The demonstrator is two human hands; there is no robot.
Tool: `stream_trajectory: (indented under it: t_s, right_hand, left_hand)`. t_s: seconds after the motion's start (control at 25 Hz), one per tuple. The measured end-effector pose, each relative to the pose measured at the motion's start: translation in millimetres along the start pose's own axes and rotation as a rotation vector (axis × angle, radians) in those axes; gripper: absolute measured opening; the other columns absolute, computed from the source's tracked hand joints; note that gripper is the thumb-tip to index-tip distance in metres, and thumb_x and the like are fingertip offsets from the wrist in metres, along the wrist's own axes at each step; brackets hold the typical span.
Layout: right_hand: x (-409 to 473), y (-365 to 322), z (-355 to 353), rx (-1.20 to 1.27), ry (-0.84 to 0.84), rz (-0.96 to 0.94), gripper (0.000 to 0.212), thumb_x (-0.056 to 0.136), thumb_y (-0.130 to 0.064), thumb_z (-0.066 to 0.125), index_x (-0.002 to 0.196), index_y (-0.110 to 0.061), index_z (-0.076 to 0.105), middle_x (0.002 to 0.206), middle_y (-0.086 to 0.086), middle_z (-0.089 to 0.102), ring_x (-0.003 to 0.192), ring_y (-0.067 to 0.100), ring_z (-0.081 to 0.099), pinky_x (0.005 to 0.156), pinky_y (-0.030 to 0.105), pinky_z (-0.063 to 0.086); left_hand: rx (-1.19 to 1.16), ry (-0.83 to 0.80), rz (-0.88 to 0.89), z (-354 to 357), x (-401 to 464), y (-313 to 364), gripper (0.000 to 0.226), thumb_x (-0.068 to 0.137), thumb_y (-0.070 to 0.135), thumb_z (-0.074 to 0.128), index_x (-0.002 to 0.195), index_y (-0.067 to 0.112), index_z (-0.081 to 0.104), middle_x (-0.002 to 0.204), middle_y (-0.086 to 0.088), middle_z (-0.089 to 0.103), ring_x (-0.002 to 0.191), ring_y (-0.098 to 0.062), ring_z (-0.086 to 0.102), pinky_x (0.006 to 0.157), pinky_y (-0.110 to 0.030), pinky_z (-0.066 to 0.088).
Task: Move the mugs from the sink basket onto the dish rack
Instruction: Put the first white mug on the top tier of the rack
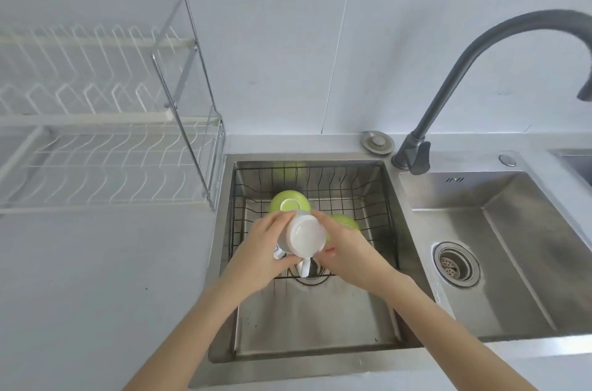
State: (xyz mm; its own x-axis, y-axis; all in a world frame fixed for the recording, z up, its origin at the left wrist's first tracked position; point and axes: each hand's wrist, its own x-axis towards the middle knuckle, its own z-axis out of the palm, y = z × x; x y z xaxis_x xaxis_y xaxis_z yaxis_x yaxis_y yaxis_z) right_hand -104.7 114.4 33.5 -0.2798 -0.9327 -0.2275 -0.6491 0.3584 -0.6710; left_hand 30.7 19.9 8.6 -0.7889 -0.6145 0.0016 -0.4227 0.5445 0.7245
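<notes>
While both hands' fingers (278, 221) clasp it | white mug (306, 237) upside-down, handle toward camera | above sink basket (378, 198)

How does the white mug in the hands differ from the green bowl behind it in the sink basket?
The white mug is white with a handle; the green bowl is green and has none. The mug is held between the left hand and the right hand; the bowl rests in the sink basket, untouched. Both are turned bottom up.

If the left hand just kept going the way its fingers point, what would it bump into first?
Probably the green bowl lying upside down in the wire basket. The left hand, gripping the white mug, points up and right toward it, though depth is unclear.
</notes>
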Motion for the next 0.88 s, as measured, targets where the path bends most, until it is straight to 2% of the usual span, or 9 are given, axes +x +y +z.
stream_trajectory:
  t_s: [0.12, 0.24, 0.32, 0.4, 0.48, 0.56, 0.64, 0.76, 0.88]
  right_hand:
    - [-12.5, -14.0, -6.8, -0.056, 0.005, -0.063, 0.067, 0.082, -0.022, 0.064, 0.141, -0.025, 0.032, 0.117, 0.006, 0.06, 0.093, 0.02, 0.059, 0.085, 0.03, 0.05]
    - [-26.0, -33.6, -12.4, -0.058, 0.036, -0.138, 0.068, 0.079, -0.028, 0.069, 0.138, -0.032, 0.036, 0.117, 0.002, 0.062, 0.1, 0.015, 0.064, 0.093, 0.035, 0.052]
    - [-30.7, -47.7, -13.8, -0.048, 0.077, -0.187, 0.066, 0.077, -0.029, 0.07, 0.135, -0.035, 0.039, 0.116, -0.004, 0.061, 0.103, 0.01, 0.061, 0.096, 0.031, 0.05]
    - [-35.2, -63.9, -13.8, 0.012, 0.088, -0.22, 0.065, 0.077, -0.025, 0.071, 0.133, -0.036, 0.04, 0.113, -0.008, 0.054, 0.102, 0.005, 0.057, 0.097, 0.02, 0.046]
    - [-38.2, -79.2, -12.0, 0.051, 0.101, -0.258, 0.064, 0.077, -0.023, 0.072, 0.126, -0.045, 0.038, 0.106, -0.015, 0.049, 0.098, -0.001, 0.055, 0.094, 0.01, 0.044]
    - [-40.0, -94.7, -9.4, 0.073, 0.127, -0.297, 0.062, 0.077, -0.023, 0.072, 0.118, -0.053, 0.036, 0.104, -0.02, 0.048, 0.099, -0.001, 0.056, 0.095, 0.012, 0.046]
    - [-40.1, -110.6, -6.3, 0.091, 0.157, -0.337, 0.062, 0.077, -0.021, 0.072, 0.115, -0.055, 0.037, 0.107, -0.014, 0.052, 0.102, 0.001, 0.055, 0.096, 0.016, 0.047]
    - [-35.3, -132.7, -4.8, 0.125, 0.183, -0.383, 0.057, 0.08, -0.018, 0.069, 0.127, -0.039, 0.045, 0.115, 0.001, 0.058, 0.102, 0.004, 0.058, 0.096, 0.019, 0.048]
    - [-26.5, -154.0, -5.7, 0.109, 0.185, -0.431, 0.057, 0.082, -0.019, 0.067, 0.134, -0.024, 0.044, 0.12, 0.006, 0.059, 0.107, 0.01, 0.06, 0.097, 0.021, 0.049]
  left_hand:
    - [-0.018, 0.0, 0.033, -20.9, -14.9, 3.3, 0.07, 0.075, 0.027, 0.071, 0.135, 0.025, 0.036, 0.133, 0.007, 0.039, 0.121, -0.01, 0.035, 0.095, -0.016, 0.025]
    - [-0.042, 0.003, 0.068, -46.7, -30.4, 7.2, 0.07, 0.073, 0.028, 0.073, 0.131, 0.036, 0.034, 0.121, 0.016, 0.035, 0.114, -0.001, 0.033, 0.087, -0.002, 0.025]
    - [-0.083, 0.01, 0.091, -63.3, -40.1, 9.0, 0.069, 0.072, 0.032, 0.074, 0.127, 0.043, 0.034, 0.117, 0.018, 0.037, 0.111, 0.002, 0.037, 0.089, 0.002, 0.025]
    - [-0.128, 0.011, 0.103, -79.2, -51.0, 9.2, 0.073, 0.066, 0.046, 0.072, 0.129, 0.04, 0.036, 0.119, 0.016, 0.04, 0.114, 0.007, 0.039, 0.095, -0.004, 0.028]
    - [-0.168, 0.027, 0.136, -94.1, -60.4, 8.9, 0.072, 0.059, 0.056, 0.064, 0.125, 0.047, 0.036, 0.12, 0.017, 0.041, 0.115, 0.01, 0.04, 0.097, -0.004, 0.032]
    - [-0.22, 0.045, 0.163, -108.7, -68.3, 7.7, 0.066, 0.058, 0.055, 0.063, 0.118, 0.053, 0.037, 0.119, 0.016, 0.044, 0.113, 0.011, 0.042, 0.096, 0.001, 0.032]
    - [-0.254, 0.068, 0.171, -123.7, -75.3, 5.8, 0.062, 0.058, 0.053, 0.064, 0.115, 0.057, 0.04, 0.119, 0.014, 0.046, 0.113, 0.009, 0.045, 0.098, 0.001, 0.033]
    - [-0.294, 0.106, 0.19, -145.5, -79.7, 4.2, 0.057, 0.057, 0.052, 0.065, 0.109, 0.062, 0.045, 0.114, 0.017, 0.048, 0.112, 0.008, 0.048, 0.097, -0.004, 0.038]
    - [-0.301, 0.135, 0.197, -170.3, -78.0, 2.1, 0.059, 0.055, 0.053, 0.065, 0.111, 0.051, 0.047, 0.112, 0.017, 0.049, 0.11, 0.011, 0.049, 0.092, -0.001, 0.039]
